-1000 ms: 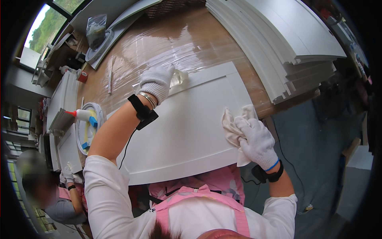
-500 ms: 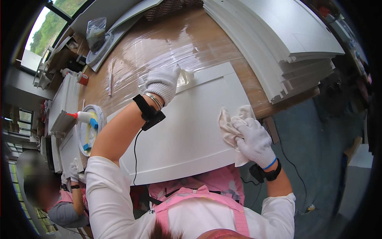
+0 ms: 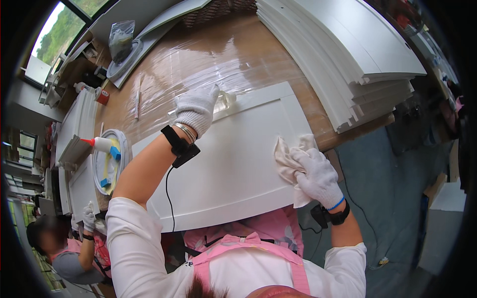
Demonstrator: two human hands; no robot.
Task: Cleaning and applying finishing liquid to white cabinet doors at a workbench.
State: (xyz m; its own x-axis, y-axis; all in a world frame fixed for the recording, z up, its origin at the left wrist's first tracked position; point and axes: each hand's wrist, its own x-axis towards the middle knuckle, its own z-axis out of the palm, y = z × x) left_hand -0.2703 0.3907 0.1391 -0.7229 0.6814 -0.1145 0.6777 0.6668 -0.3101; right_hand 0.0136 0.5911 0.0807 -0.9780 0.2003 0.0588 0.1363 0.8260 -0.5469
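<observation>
While the brown, film-covered table (image 3: pixel 238 54) fills the upper middle of the frame and a tall stack of white boards (image 3: pixel 348 54) leans across the upper right, the work sits dead centre: a white framed door panel (image 3: pixel 233 164) lying flat, its near edge hanging over the table toward the person's pink apron (image 3: pixel 233 248). Right hand (image 3: pixel 318 174), gloved in white, is curled around a bunched pale cloth (image 3: pixel 288 159) at the panel's right rail, centre-right of frame. Left hand (image 3: pixel 196 109), also gloved, lies spread and flat on the panel's far rail, upper centre, fingers open over a bit of clear film (image 3: pixel 226 102), holding nothing that I can make out. To wipe well here, I'd say keep that left palm pressing so the overhanging panel can't slide or tip, and run the cloth along the rail and into the recessed groove, where residue likely collects. At lower left, a co-worker's gloved hand (image 3: pixel 88 216) works apart, near a round white tray (image 3: pixel 112 161) with a red-tipped bottle (image 3: pixel 99 144).
</observation>
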